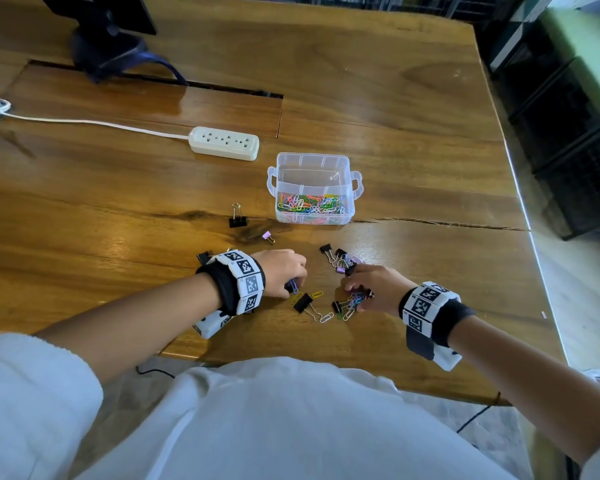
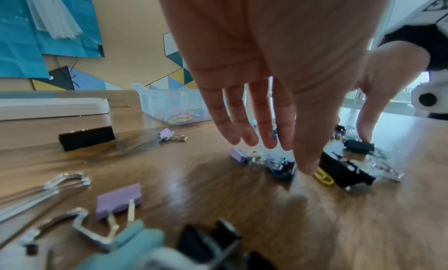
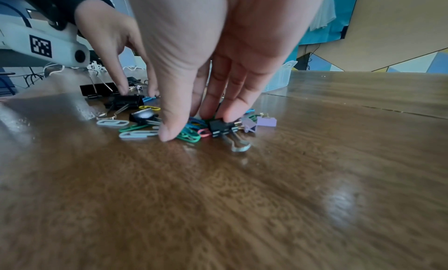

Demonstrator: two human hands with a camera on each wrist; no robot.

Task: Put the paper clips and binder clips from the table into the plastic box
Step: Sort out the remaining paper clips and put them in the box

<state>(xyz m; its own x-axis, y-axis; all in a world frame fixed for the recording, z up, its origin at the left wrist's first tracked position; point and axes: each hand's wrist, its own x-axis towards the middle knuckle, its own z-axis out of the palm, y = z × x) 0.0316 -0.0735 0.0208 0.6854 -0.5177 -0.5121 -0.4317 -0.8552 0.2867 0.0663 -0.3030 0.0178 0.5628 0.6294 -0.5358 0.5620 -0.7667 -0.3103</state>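
Note:
The clear plastic box (image 1: 312, 168) stands mid-table, with several coloured paper clips in its near compartment. My left hand (image 1: 293, 284) reaches down with straight fingers (image 2: 266, 124), thumb tip at the table beside blue paper clips (image 2: 278, 166). My right hand (image 1: 354, 296) hangs over a pile of coloured paper clips (image 3: 189, 135). Its straight fingers (image 3: 230, 109) press on the pile and on a small black binder clip (image 3: 219, 127), and the thumb tip touches the table. A black binder clip (image 1: 303, 303) lies between the hands. More binder clips (image 1: 340, 261) are bunched just beyond the right hand.
A black binder clip (image 1: 238, 220) and a lilac one (image 1: 267, 236) lie left of the box. A white power strip (image 1: 224, 143) with its cord sits behind them, and a dark monitor stand (image 1: 104, 46) at the far left. The table edge (image 1: 534, 244) runs down the right.

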